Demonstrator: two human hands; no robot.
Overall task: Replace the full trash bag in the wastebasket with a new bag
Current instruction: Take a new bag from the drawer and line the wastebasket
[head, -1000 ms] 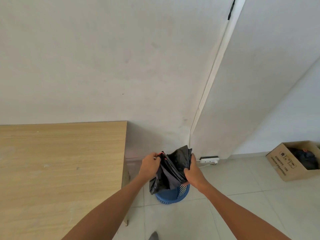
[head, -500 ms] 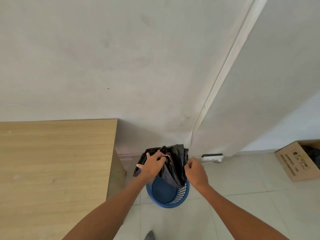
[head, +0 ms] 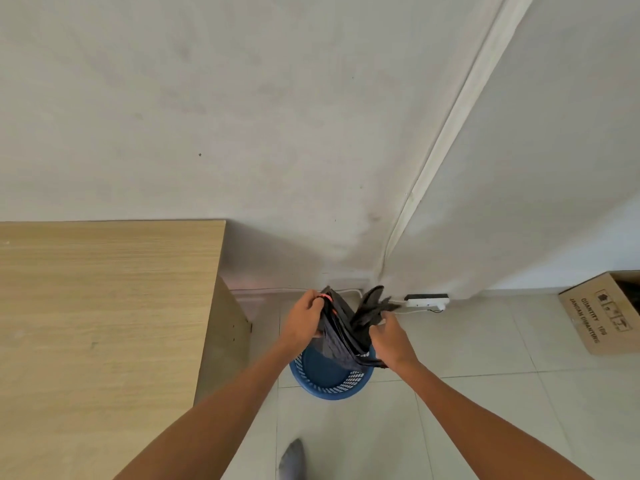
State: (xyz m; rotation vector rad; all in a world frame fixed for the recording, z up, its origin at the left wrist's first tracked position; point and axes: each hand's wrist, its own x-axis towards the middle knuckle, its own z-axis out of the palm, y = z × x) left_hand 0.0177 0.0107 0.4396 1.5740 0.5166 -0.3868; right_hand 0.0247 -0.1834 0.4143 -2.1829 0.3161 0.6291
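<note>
I am holding a thin, crumpled black plastic trash bag (head: 341, 329) with a red drawstring directly above the round blue wastebasket (head: 330, 379), whose wall is perforated mesh and whose smooth bottom is showing bare. My left hand (head: 304, 322) is clenching the bag's gathered top edge, while my right hand (head: 391, 337) is pinching the opposite fold, fingers curled in. Around it are lying glossy pale floor tiles (head: 485, 393), a wood-grain table (head: 97, 323), a white power strip (head: 427, 301) and a cardboard box (head: 602, 313).

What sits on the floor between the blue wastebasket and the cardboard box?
Only bare floor tiles between wastebasket and cardboard box in the head view; the white power strip lies farther back by the wall.
</note>
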